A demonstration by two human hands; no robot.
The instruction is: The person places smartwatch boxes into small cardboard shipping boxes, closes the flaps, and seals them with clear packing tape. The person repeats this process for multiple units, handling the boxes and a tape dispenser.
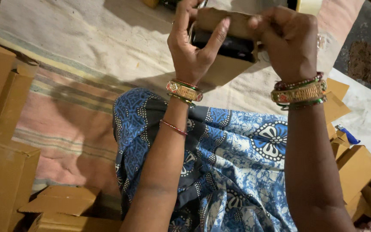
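Two hands: both are seen from the head view, raised above the lap and closed on one small box (230,32).
Box: brown cardboard, held at the top of the frame, beyond the knees; a dark item (226,45) is seen inside its open side.
Left hand (192,47): clamped on the box's left end, thumb laid across the front over the dark item, fingers wrapped behind.
Right hand (290,41): closed over the box's right end from above, fingertips pressed on the top flap.
Axis: the box's long side is held left to right, spanning the two grips; neither hand is nearer.
Beside the box: empty boxes (5,129) are stacked far left of it, folded cartons (357,167) lower right.
Below the box: a striped mat (74,99) and blue patterned cloth (237,163) over the lap.
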